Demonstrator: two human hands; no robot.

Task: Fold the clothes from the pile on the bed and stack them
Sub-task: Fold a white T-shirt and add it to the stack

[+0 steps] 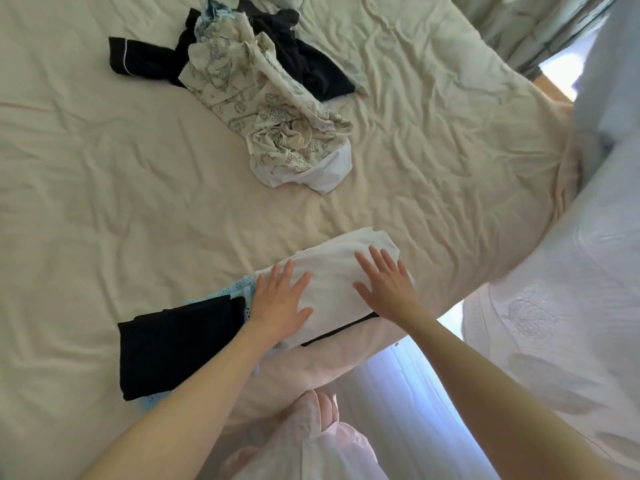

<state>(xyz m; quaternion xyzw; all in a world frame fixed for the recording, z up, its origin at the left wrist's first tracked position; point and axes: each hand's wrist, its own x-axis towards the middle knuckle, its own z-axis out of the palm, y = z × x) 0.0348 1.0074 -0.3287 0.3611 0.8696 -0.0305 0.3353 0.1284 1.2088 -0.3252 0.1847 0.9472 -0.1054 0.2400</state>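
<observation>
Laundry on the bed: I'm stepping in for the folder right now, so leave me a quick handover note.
Left hand and right hand: both flat, pressing the folded white garment at the bed's near edge.
Done: white garment folded; folded black garment lies to its left on a blue one.
Left: the pile farther up the bed, unfolded; the folded pieces are not in one stack.

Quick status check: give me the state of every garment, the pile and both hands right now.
white garment: folded, pressed flat
black garment: folded, lying on blue one
blue lace garment: under the black one
pile: crumpled, unfolded
left hand: open, flat on white garment
right hand: open, flat on white garment
</observation>
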